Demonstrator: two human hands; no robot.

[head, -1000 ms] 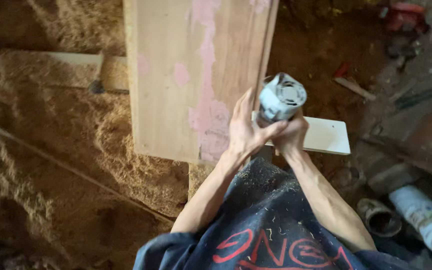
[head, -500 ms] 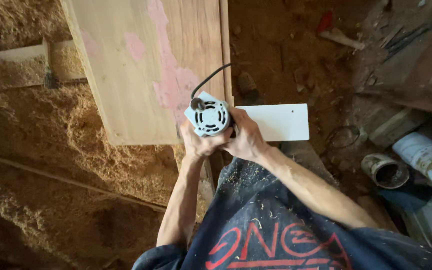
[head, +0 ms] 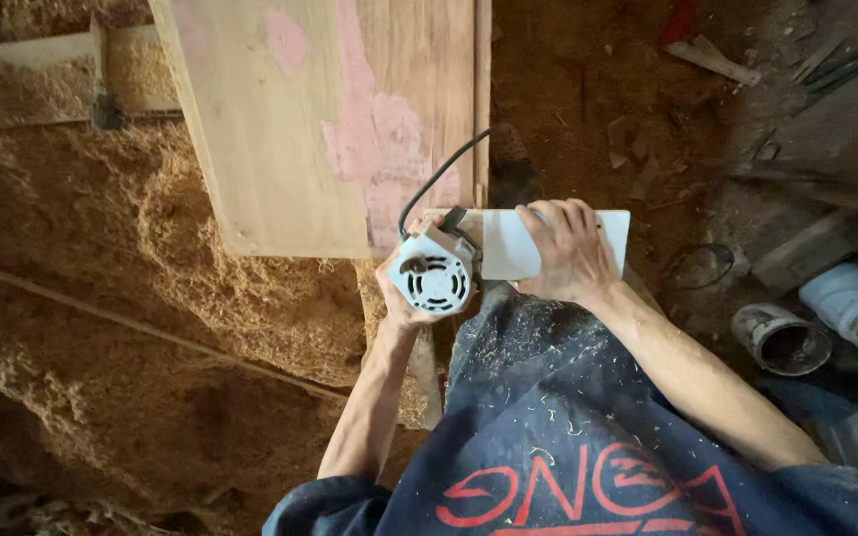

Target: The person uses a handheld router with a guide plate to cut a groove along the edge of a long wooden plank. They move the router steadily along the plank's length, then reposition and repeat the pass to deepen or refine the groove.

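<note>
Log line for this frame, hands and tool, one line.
left hand: grips white power tool | right hand: flat on white base plate | wooden board edge | sawdust

Both arms reach forward; left hand (head: 401, 298) curled, right hand (head: 566, 253) pressed flat.
</note>
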